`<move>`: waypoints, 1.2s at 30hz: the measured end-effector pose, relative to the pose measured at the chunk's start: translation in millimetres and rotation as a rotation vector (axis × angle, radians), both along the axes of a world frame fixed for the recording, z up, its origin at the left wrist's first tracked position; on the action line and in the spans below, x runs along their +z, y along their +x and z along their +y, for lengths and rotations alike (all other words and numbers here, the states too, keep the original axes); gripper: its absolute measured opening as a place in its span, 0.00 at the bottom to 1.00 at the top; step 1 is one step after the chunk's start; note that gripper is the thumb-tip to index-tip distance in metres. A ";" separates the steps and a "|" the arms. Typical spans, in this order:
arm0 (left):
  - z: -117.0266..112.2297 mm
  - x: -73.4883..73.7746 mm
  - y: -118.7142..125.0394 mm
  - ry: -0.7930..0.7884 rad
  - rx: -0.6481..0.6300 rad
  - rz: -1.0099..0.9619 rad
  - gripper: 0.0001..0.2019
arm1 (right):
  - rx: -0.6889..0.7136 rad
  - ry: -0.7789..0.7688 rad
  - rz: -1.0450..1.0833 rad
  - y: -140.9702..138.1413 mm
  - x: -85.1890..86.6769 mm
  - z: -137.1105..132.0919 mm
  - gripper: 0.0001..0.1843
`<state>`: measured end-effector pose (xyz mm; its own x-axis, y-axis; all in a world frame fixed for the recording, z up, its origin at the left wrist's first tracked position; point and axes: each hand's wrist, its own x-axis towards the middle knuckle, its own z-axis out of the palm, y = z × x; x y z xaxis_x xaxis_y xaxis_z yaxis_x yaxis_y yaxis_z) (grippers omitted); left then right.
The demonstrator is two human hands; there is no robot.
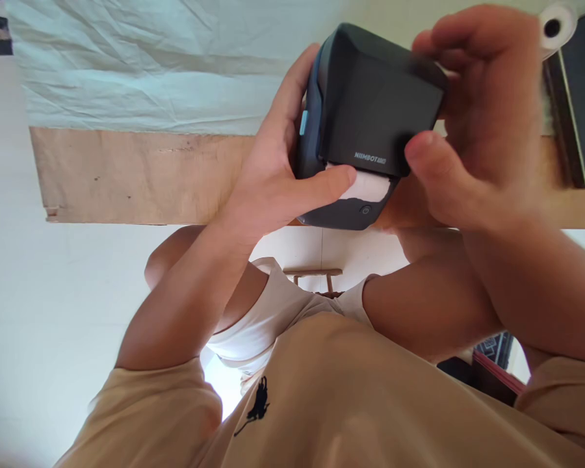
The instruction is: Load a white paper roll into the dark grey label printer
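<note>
L hand (273, 188) grips label printer (370, 117) | R hand (482, 117) clasps lid | table edge (141, 175) | tip: hold body steady, press lid evenly over roll (368, 187)

1. Left hand (273, 175): fingers curled up and around, thumb stretched sideways toward the centre, tip pressing; closed grip.
2. Right hand (472, 123): fingers bent over the top, thumb pressing in from the front, slightly blurred; closed grip.
3. Both forearms bare, rising from lower frame, converging at mid-frame.
4. Left elbow bent sharply; right forearm crosses in from the right edge.
5. Short tan sleeves on the upper arms.
</note>
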<state>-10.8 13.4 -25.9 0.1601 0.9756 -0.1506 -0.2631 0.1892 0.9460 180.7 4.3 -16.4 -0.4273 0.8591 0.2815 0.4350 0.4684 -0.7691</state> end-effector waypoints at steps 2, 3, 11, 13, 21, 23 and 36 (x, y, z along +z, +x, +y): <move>-3.4 0.8 -2.8 0.021 -0.011 0.003 0.24 | 0.080 0.039 0.010 -1.5 -5.3 5.3 0.33; -6.2 1.0 -4.9 0.030 -0.019 0.005 0.23 | 0.104 0.045 0.015 -1.7 -7.7 7.6 0.33; -19.8 3.3 -15.7 0.106 -0.108 -0.052 0.08 | 0.124 -0.025 0.095 -3.5 -15.8 9.5 0.34; -20.0 5.7 -14.0 0.064 -0.069 -0.044 0.08 | 0.100 -0.035 0.095 -5.3 -15.2 7.6 0.34; -14.9 16.3 1.3 -0.112 0.082 -0.118 0.19 | 0.049 -0.078 0.084 -6.9 -12.8 5.3 0.33; -12.4 16.0 4.6 -0.121 0.086 -0.125 0.19 | 0.059 -0.067 0.095 -5.7 -14.9 5.8 0.33; -15.4 14.5 4.9 0.013 0.039 -0.292 0.20 | 0.057 -0.009 0.076 -5.2 -16.3 3.7 0.32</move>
<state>-5.9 -2.0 -11.4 0.1567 0.9834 -0.0911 -0.5315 0.1617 0.8315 175.5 7.9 -32.7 -0.4528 0.8369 0.3074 0.3479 0.4833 -0.8034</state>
